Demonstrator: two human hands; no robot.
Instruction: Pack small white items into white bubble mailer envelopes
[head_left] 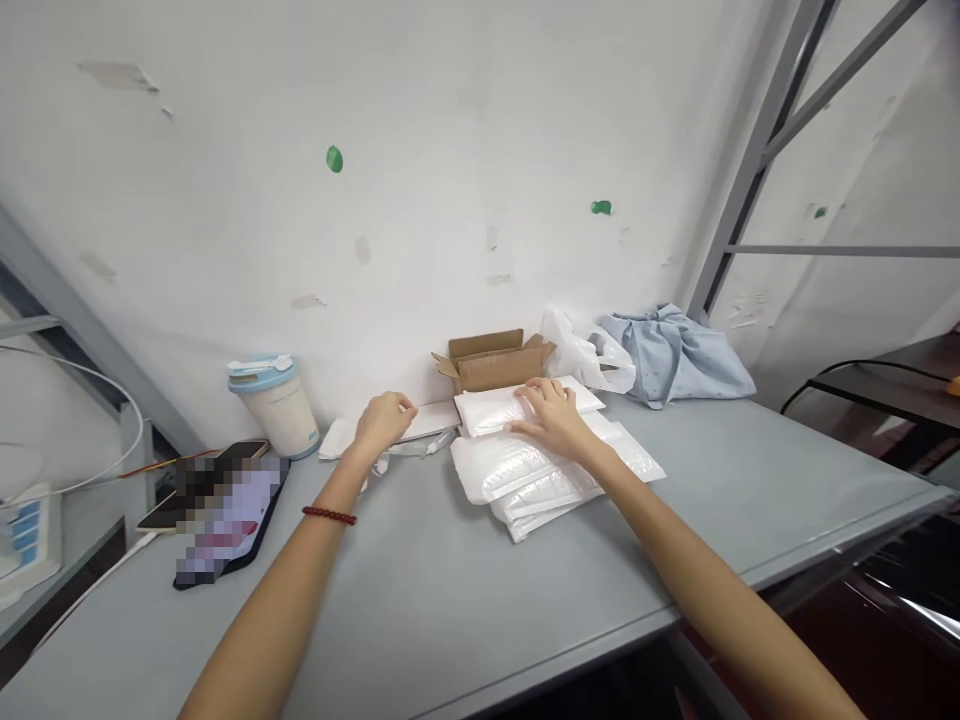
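Observation:
A loose pile of white padded envelopes (517, 475) lies on the grey desk. My right hand (553, 418) rests on the uppermost envelope (487, 410), its fingers spread and bent against the surface. To the left, my left hand (384, 425) is closed with the fingers curled in; whatever it may hold is hidden. Close beside it are a flat white packet (427, 421) against the wall and some crumpled clear plastic strips (420, 447). A red bead bracelet (328, 515) circles my left wrist.
Behind the envelopes stands an opened cardboard box (491, 372), with a white plastic bag (577, 350) and a blue cloth bundle (679, 360) to its right. At left are a lidded cup (279, 410), two phones (236, 520) and a power strip (30, 540). Grey metal posts frame the desk.

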